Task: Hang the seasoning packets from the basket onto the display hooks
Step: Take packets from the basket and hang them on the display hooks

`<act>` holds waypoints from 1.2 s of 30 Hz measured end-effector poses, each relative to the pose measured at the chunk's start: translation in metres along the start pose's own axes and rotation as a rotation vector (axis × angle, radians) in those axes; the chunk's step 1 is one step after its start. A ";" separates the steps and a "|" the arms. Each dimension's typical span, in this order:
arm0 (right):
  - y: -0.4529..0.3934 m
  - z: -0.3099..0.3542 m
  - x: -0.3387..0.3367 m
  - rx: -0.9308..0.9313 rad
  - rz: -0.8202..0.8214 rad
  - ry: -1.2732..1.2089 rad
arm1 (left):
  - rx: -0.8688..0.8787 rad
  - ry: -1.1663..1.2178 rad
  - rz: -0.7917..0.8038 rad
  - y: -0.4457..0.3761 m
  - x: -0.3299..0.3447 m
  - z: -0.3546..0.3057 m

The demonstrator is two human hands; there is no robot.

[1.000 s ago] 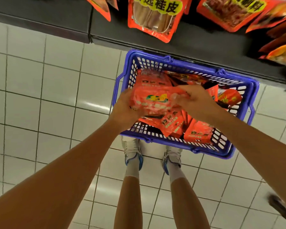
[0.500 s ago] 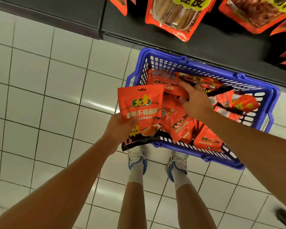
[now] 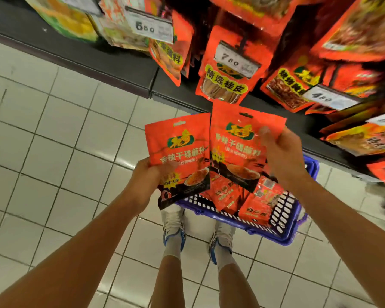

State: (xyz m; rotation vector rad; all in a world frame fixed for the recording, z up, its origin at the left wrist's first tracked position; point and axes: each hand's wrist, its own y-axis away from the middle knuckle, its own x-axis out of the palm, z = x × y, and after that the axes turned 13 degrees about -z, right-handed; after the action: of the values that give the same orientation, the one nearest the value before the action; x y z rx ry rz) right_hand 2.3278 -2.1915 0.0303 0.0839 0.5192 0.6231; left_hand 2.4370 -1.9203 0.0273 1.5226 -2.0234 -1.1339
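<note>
I look down from the head camera at two bare arms reaching forward over a white tiled floor point(image 3: 53, 134). The left hand point(image 3: 150, 174) grips one red seasoning packet point(image 3: 178, 152) by its lower left corner, thumb curled over the front, and holds it upright with its printed face toward me. The right hand point(image 3: 280, 156) pinches a second red packet point(image 3: 242, 143) of the same design at its right edge, fingers wrapped behind it. The two packets sit side by side, their inner edges touching or overlapping slightly; the right one is raised a little higher. Each has a small hanging slot near its top edge.

Directly below the hands, a blue plastic basket point(image 3: 285, 221) rests on the floor, just in front of the person's white and blue shoes point(image 3: 173, 225). More red packets point(image 3: 227, 196) lie loosely piled inside it.

Above the held packets, a dark display rack point(image 3: 120, 63) carries rows of hanging red and orange spice bags point(image 3: 227, 72). White price tags point(image 3: 151, 26) hang in front of some of them. The hooks themselves are too blurred for me to make out.
</note>
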 end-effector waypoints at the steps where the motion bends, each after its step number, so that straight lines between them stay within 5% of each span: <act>1: 0.005 0.018 -0.009 0.011 -0.007 -0.030 | 0.001 0.034 0.006 0.013 -0.001 -0.015; 7: 0.040 0.154 -0.067 -0.060 -0.043 -0.208 | 0.071 0.180 0.068 0.116 -0.017 -0.118; 21: 0.128 0.511 -0.255 -0.433 -0.227 -0.432 | 0.615 0.321 0.016 0.415 -0.065 -0.372; 30: 0.143 0.668 -0.322 -0.734 -0.366 -0.556 | 1.019 0.384 0.037 0.512 -0.098 -0.487; 36: 0.132 0.750 -0.322 -0.692 -0.357 -0.586 | 1.098 0.357 0.087 0.540 -0.106 -0.550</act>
State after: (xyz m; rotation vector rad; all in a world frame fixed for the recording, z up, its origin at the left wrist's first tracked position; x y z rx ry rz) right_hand 2.4018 -2.2114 0.8531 -0.4625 -0.2632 0.3720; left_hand 2.5184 -1.9799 0.7987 1.8250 -2.4972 0.4181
